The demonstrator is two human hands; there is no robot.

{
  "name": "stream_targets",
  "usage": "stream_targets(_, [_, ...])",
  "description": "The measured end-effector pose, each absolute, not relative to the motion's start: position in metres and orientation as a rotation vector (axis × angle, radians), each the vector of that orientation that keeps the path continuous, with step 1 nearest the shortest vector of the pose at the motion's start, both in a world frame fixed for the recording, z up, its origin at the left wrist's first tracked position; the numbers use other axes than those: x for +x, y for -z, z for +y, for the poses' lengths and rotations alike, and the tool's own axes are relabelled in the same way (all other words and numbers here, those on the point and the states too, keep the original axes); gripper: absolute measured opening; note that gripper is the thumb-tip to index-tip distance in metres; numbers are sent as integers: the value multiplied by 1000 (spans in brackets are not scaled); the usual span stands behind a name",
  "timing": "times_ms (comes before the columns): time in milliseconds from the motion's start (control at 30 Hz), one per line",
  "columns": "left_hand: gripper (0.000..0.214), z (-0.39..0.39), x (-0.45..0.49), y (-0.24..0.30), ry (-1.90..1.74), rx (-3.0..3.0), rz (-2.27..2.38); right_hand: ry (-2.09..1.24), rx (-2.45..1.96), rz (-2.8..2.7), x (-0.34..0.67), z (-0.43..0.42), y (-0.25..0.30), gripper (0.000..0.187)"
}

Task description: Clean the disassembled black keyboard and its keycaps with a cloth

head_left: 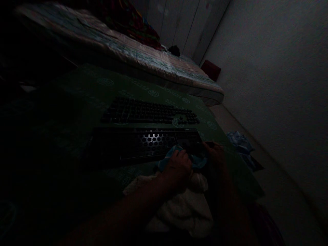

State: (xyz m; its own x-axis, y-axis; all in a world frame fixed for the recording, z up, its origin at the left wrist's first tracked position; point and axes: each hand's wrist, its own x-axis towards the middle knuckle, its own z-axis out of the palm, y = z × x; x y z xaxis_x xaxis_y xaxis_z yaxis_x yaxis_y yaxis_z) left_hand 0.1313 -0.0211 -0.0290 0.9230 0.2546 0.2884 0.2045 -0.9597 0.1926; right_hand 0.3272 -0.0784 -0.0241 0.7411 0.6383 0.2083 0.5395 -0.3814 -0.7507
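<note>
The scene is very dark. A black keyboard frame (143,143) with its keys off lies on a green mat (84,89). Beyond it sits a block of black keycaps (148,111). My left hand (178,167) is closed on a light blue cloth (197,161) at the frame's near right edge. My right hand (216,153) rests at the frame's right corner with curled fingers; what it grips is lost in shadow. A whitish towel (184,205) lies under both forearms.
A mattress (143,58) with patterned bedding runs along the back, with colourful fabric (135,24) piled on it. A grey wall (276,85) rises at the right. Crumpled blue cloth (239,141) lies on the floor beside the mat.
</note>
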Motion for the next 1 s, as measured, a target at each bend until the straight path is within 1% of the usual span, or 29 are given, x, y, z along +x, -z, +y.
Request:
stream_targets(67, [27,-21,131,29,-464,2916,343,-156,-2046,-905,319,-72,27,36])
stream_targets(233, [28,-20,132,31,-480,2901,338,-100,-2045,-974,307,-58,30,35])
stream_targets(500, [26,-21,131,28,-462,2871,342,-203,-2073,-811,303,-73,24,36])
stream_targets(867, [28,-20,133,30,-441,2883,332,-183,-2037,-821,297,-70,31,37])
stream_targets(1000, [28,-21,132,28,-461,2881,346,-183,-2058,-800,293,-71,33,34])
